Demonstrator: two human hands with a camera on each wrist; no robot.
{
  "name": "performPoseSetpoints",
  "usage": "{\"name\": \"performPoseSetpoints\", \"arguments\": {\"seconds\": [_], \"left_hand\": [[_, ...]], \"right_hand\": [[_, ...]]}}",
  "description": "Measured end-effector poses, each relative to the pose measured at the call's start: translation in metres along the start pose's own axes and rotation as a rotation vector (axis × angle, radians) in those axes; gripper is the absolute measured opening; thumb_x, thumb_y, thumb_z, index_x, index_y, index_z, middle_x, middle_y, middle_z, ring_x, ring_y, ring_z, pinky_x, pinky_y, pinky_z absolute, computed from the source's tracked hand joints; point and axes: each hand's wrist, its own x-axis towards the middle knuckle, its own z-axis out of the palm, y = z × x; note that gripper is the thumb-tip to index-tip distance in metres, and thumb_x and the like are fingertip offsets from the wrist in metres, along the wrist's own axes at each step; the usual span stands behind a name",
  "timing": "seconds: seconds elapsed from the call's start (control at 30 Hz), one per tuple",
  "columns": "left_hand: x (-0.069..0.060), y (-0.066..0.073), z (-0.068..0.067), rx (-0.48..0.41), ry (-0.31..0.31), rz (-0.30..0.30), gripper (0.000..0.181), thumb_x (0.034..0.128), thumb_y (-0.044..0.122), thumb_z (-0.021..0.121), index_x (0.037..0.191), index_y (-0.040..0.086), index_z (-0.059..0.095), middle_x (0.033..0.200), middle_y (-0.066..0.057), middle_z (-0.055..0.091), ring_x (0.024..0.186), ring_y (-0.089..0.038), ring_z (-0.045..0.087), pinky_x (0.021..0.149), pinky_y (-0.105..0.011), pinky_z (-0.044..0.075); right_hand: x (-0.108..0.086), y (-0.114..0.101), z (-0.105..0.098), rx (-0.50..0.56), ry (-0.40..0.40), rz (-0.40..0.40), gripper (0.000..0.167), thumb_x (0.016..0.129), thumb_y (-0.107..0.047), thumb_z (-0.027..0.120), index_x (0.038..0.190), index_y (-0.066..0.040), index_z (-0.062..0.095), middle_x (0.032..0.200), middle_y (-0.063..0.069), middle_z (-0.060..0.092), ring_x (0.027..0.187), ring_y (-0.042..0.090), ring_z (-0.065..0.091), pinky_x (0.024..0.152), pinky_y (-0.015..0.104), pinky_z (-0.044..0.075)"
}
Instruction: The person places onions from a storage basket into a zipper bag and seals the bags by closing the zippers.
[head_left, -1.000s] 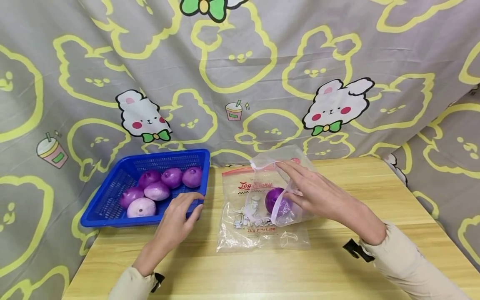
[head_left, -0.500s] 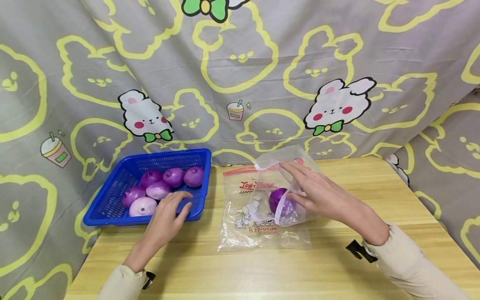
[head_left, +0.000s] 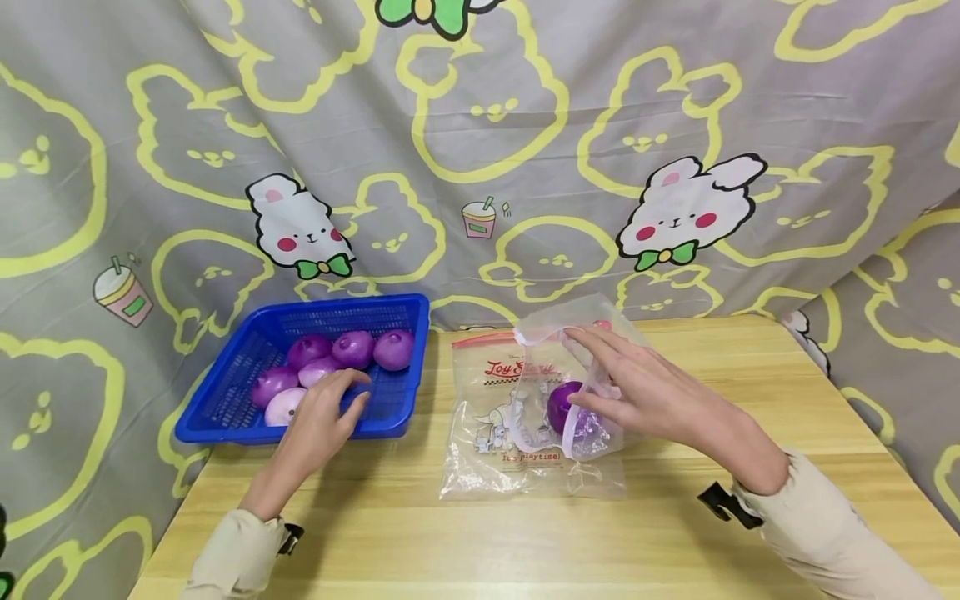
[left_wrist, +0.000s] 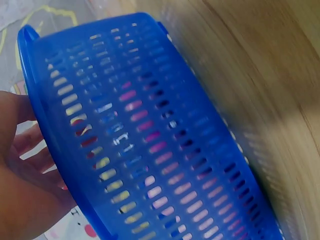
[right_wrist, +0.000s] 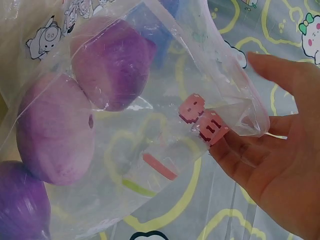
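Right wrist: three bagged onions (right_wrist: 55,130) beside your spread right hand (right_wrist: 277,167); six unbagged onions (head_left: 352,350) remain by your loose left hand (head_left: 318,421).

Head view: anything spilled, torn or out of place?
Nothing stands out. The visible onions sit in the basket or the open bag, none spilled. The open bag overlaps the flat bag; I see no tear in either.

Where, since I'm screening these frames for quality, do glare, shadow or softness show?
Head view: white glints low on the flat bag, soft shadows on the table; left wrist view: dim, the blue basket rather soft, shadow across the table; right wrist view: small bright reflections on the open bag over the purple onions.
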Motion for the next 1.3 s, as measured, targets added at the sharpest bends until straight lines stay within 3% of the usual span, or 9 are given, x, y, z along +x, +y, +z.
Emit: {"name": "performPoseSetpoints", "arguments": {"seconds": [0.13, 0.33, 0.5, 0.8, 0.93, 1.3], "left_hand": [[0.002, -0.006, -0.004, 0.009, -0.007, -0.019, 0.017, 0.0873, 0.002, 0.072, 0.103, 0.004, 0.066, 0.099, -0.013, 0.069, 0.095, -0.035, 0.065, 0.083, -0.049, 0.051], [0.002, -0.019, -0.014, 0.036, -0.038, -0.068, 0.014, 0.0871, 0.000, 0.071, 0.100, 0.003, 0.067, 0.097, -0.015, 0.070, 0.092, -0.035, 0.067, 0.079, -0.052, 0.053], [0.005, -0.032, -0.021, 0.047, -0.072, -0.121, 0.008, 0.0899, 0.004, 0.071, 0.097, 0.003, 0.067, 0.095, -0.014, 0.069, 0.088, -0.033, 0.066, 0.076, -0.051, 0.053], [0.010, -0.051, -0.030, 0.053, -0.188, -0.206, 0.015, 0.0857, 0.003, 0.073, 0.099, -0.002, 0.067, 0.098, -0.021, 0.069, 0.084, -0.035, 0.069, 0.073, -0.052, 0.056], [0.010, -0.058, -0.039, 0.119, -0.206, -0.232, 0.014, 0.0822, 0.003, 0.073, 0.094, -0.003, 0.067, 0.092, -0.021, 0.069, 0.081, -0.036, 0.066, 0.071, -0.054, 0.053], [0.005, -0.076, -0.052, 0.217, -0.368, -0.327, 0.022, 0.0806, 0.016, 0.075, 0.091, -0.002, 0.069, 0.082, -0.015, 0.064, 0.073, -0.034, 0.058, 0.063, -0.053, 0.047]], "right_hand": [[0.000, 0.000, 0.000, 0.009, 0.011, -0.001, 0.070, 0.098, -0.043, 0.061, 0.153, -0.008, 0.035, 0.154, 0.015, 0.040, 0.143, 0.040, 0.033, 0.112, 0.061, 0.029], [0.001, 0.000, 0.002, 0.009, 0.017, 0.003, 0.063, 0.098, -0.024, 0.062, 0.153, -0.007, 0.036, 0.154, 0.015, 0.040, 0.138, 0.041, 0.040, 0.111, 0.060, 0.032], [0.001, 0.001, 0.003, 0.012, 0.015, 0.009, 0.066, 0.095, -0.020, 0.064, 0.153, -0.007, 0.035, 0.154, 0.015, 0.040, 0.141, 0.043, 0.034, 0.111, 0.061, 0.030], [0.004, 0.003, 0.004, -0.003, 0.012, 0.004, 0.064, 0.099, -0.028, 0.061, 0.153, -0.006, 0.035, 0.154, 0.017, 0.040, 0.141, 0.041, 0.035, 0.111, 0.061, 0.032], [0.003, 0.002, 0.002, -0.009, 0.006, 0.017, 0.064, 0.099, -0.030, 0.060, 0.153, -0.007, 0.035, 0.153, 0.017, 0.041, 0.141, 0.042, 0.035, 0.110, 0.062, 0.031], [0.001, 0.003, 0.001, -0.006, 0.024, -0.007, 0.063, 0.099, -0.029, 0.061, 0.152, -0.006, 0.036, 0.152, 0.017, 0.042, 0.141, 0.043, 0.034, 0.111, 0.061, 0.031]]}}
